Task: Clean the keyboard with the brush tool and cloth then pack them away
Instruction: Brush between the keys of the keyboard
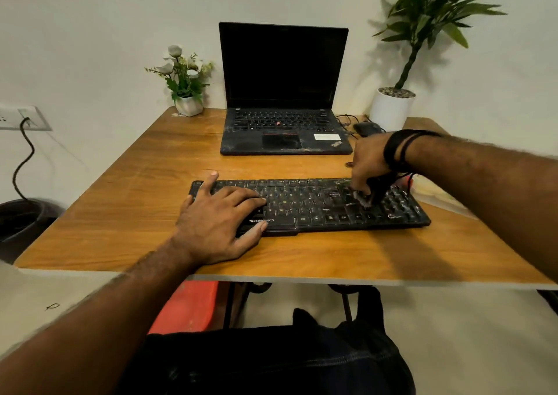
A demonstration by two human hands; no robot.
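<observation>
A black dusty keyboard (314,205) lies across the middle of the wooden table (126,201). My left hand (220,216) lies flat on the keyboard's left part, fingers spread and straight, pressing it down. My right hand (367,165) is over the keyboard's right part, fingers curled round a small dark brush tool (370,193) whose pale bristle tip touches the keys near the number pad. Most of the tool is hidden by the hand. A pale cloth (437,192) lies partly visible on the table behind my right forearm.
An open black laptop (283,113) stands behind the keyboard, a mouse (367,128) with cables to its right. A small flower pot (188,104) sits back left, a tall plant in a white pot (391,107) back right. A wall socket (21,118) with cable is left.
</observation>
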